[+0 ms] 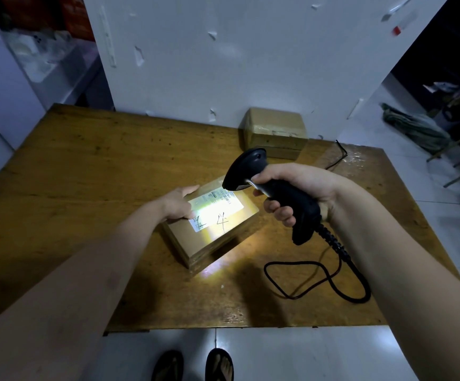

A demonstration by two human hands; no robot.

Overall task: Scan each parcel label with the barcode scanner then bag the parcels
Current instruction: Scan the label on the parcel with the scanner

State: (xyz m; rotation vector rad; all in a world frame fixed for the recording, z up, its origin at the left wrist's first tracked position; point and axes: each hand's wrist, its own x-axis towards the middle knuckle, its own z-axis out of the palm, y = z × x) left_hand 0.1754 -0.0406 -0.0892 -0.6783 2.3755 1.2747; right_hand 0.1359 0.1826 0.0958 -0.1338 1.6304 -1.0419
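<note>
A flat brown parcel [196, 240] lies in the middle of the wooden table [86, 171]. Its white label [218, 206] is lit by a bright beam. My left hand [178, 203] rests on the parcel's left edge, fingers along the label's side. My right hand [292, 192] grips the handle of a black barcode scanner [251, 167], whose head points down at the label from just above it. A second brown parcel [274, 132] sits at the table's back edge against the white wall.
The scanner's black cable [333, 281] loops across the table's right front part. Clear plastic [358, 158] lies at the back right corner. The floor is white tile, with clutter at the far right. My feet in sandals stand below the table's front edge.
</note>
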